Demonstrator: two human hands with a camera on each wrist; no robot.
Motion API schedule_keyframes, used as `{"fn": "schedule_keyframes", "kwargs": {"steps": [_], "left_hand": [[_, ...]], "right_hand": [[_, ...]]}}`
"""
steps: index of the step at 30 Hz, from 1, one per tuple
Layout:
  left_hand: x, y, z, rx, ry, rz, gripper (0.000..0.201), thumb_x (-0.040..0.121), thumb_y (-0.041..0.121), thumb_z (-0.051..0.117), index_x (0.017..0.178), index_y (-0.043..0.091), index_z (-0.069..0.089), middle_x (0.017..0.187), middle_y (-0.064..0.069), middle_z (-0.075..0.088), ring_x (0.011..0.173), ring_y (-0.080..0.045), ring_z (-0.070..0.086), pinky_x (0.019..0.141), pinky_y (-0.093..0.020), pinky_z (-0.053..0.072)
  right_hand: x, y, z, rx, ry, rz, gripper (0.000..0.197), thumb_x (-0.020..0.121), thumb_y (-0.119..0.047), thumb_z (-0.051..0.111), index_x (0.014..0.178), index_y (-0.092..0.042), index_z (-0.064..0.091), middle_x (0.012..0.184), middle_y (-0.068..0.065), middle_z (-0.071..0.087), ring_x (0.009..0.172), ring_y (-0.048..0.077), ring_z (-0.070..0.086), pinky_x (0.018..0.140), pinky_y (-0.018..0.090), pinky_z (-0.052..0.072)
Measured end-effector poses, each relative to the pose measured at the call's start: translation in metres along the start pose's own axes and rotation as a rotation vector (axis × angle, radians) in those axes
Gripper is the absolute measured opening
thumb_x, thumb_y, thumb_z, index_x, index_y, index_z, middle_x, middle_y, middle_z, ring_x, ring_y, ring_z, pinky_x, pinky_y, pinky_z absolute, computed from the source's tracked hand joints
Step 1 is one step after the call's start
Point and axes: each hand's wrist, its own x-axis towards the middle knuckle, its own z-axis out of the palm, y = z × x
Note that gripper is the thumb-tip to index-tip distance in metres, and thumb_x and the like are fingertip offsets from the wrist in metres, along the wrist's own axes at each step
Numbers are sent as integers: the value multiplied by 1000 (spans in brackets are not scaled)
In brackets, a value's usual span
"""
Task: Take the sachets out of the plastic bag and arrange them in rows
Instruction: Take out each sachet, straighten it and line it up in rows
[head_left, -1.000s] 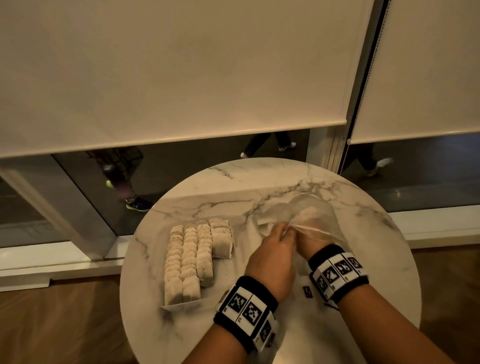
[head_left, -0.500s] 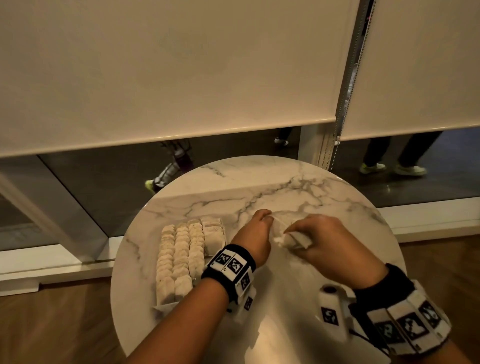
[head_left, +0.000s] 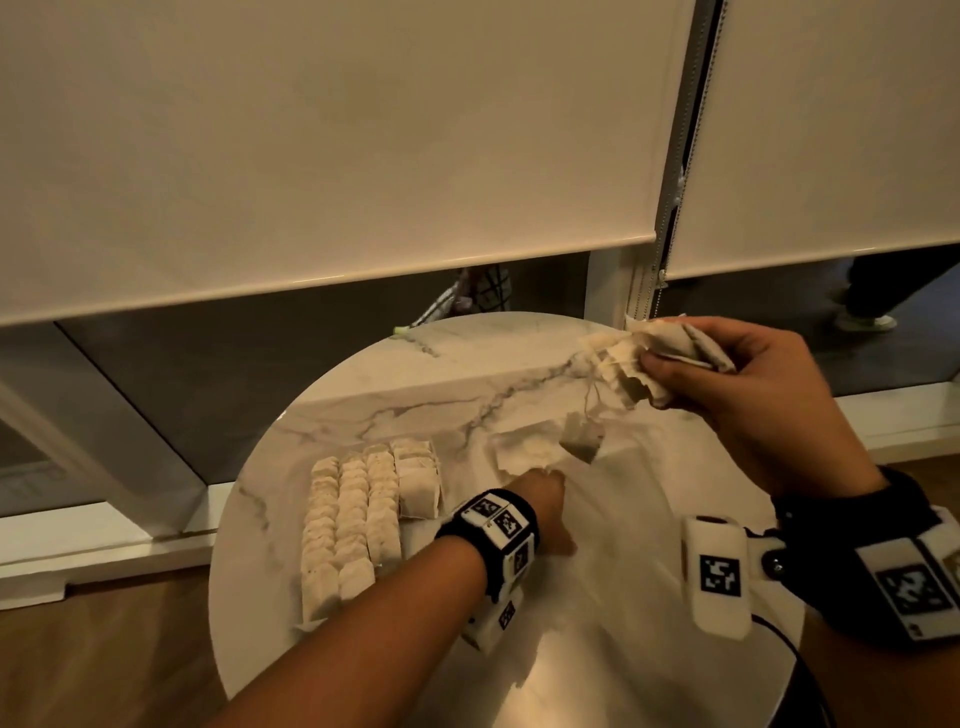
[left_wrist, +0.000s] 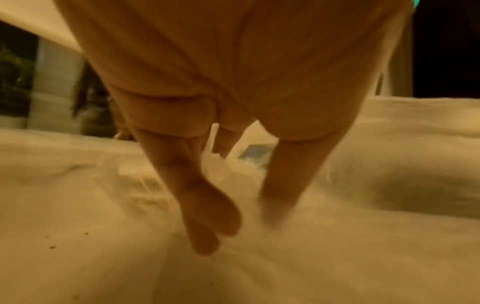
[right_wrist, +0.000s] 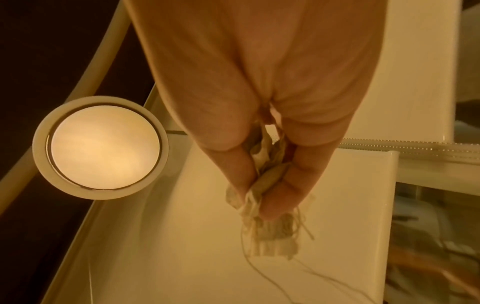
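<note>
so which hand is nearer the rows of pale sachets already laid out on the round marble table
Left. The left hand rests on the clear plastic bag just right of the rows of pale sachets; the right hand holds a bunch of sachets raised above the table's far right edge.
</note>
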Motion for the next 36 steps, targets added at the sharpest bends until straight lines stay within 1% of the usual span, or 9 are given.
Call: {"fn": "schedule_keyframes", "kwargs": {"steps": [4, 7, 9, 12, 18, 21, 25, 29, 36], "left_hand": [[33, -2, -10, -286, 92, -103, 43, 80, 17, 76, 121, 11, 61, 118, -10, 67, 101, -27, 66, 86, -38, 58], [50, -2, -24, -333, 293, -24, 57, 86, 17, 68, 138, 6, 47, 128, -12, 59, 114, -29, 60, 96, -36, 51], [74, -12, -20, -325, 290, 77, 72, 84, 26, 61, 149, 22, 32, 147, -7, 46, 127, -26, 53, 106, -37, 47], [127, -51, 8, -182, 238, 171, 54, 85, 36, 47, 138, 45, 43, 157, -1, 34, 135, -24, 48, 109, -39, 44], [-9, -27, -39, -633, 386, 242, 47, 79, -11, 44, 109, 9, 73, 118, -6, 70, 113, -19, 62, 98, -33, 49], [-54, -26, -31, -989, 234, 212, 42, 71, 4, 50, 107, 10, 71, 95, -3, 72, 90, -11, 63, 82, -28, 49], [-87, -31, -10, -1091, 51, 232, 42, 69, 18, 58, 109, 26, 67, 99, 9, 69, 90, -10, 64, 76, -26, 49], [-90, -32, 20, -985, 118, 235, 30, 80, 21, 80, 108, 17, 69, 104, -3, 75, 92, -16, 72, 81, -30, 56], [-104, -41, 44, -1011, 218, 58, 13, 97, 21, 62, 96, 9, 66, 88, -15, 74, 70, -21, 69, 59, -34, 55]], "right_hand": [[-14, -11, -1, 78, 2, -10, 36, 72, -18, 74, 107, -17, 73, 99, 4, 77, 93, 21, 75, 72, 26, 59], [-22, -9, 2, 146, 0, 7, 34, 71, -14, 72, 105, -14, 73, 97, 7, 77, 89, 22, 75, 69, 25, 60], [-25, -1, 4, 140, 3, 42, 33, 71, -14, 73, 105, -13, 74, 97, 8, 77, 90, 23, 75, 70, 28, 60], [-30, 12, 7, 100, -15, 87, 29, 78, -7, 74, 107, -11, 74, 96, 7, 77, 88, 22, 75, 69, 28, 60], [-42, 47, 22, 131, -55, 184, 24, 83, 4, 71, 104, -6, 75, 91, 13, 76, 77, 19, 71, 64, 28, 59], [-43, 60, 33, 253, -76, 264, 24, 85, 1, 70, 108, -4, 74, 96, 17, 75, 82, 23, 71, 68, 31, 58], [-42, 71, 48, 532, -115, 402, 31, 85, -1, 65, 115, 8, 66, 101, 20, 70, 89, 25, 67, 73, 30, 58], [-43, 85, 58, 709, -79, 531, 30, 83, -3, 67, 111, 7, 65, 104, 24, 64, 88, 25, 62, 69, 23, 56], [-52, 114, 62, 638, -33, 608, 25, 85, 0, 67, 110, 2, 66, 96, 15, 70, 77, 15, 70, 63, 22, 57]]}}
